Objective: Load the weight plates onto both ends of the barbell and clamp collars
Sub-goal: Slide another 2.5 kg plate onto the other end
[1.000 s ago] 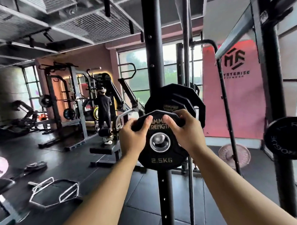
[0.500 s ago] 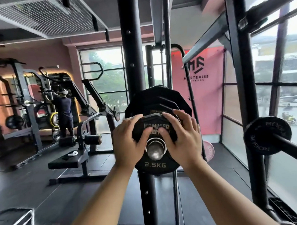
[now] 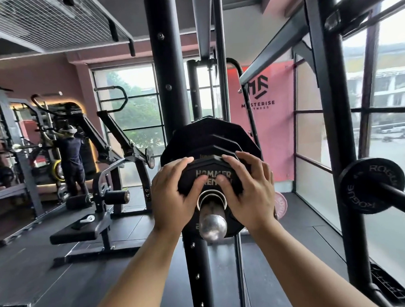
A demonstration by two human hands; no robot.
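Observation:
A small black 2.5 kg Hammer Strength plate (image 3: 212, 172) sits on the steel barbell sleeve (image 3: 212, 224), whose shiny end pokes out toward me. Both my hands hold this plate. My left hand (image 3: 171, 198) wraps its left rim, thumb on the face. My right hand (image 3: 249, 193) wraps its right rim with spread fingers, thumb beside the hub. Behind it, larger black plates (image 3: 210, 132) are stacked on the same sleeve. No collar is in view.
A black rack upright (image 3: 168, 85) stands right behind the plates. At right, a Rogue plate (image 3: 370, 185) hangs on another bar beside a second upright. A leg machine (image 3: 84, 225) stands to the left, a person (image 3: 70, 159) beyond it. A pink plate (image 3: 281, 203) leans near the wall.
The small plate has slid from the sleeve's tip inward toward the bigger plates, so more bare sleeve shows. My thumbs moved onto its face. My view turned right and closer.

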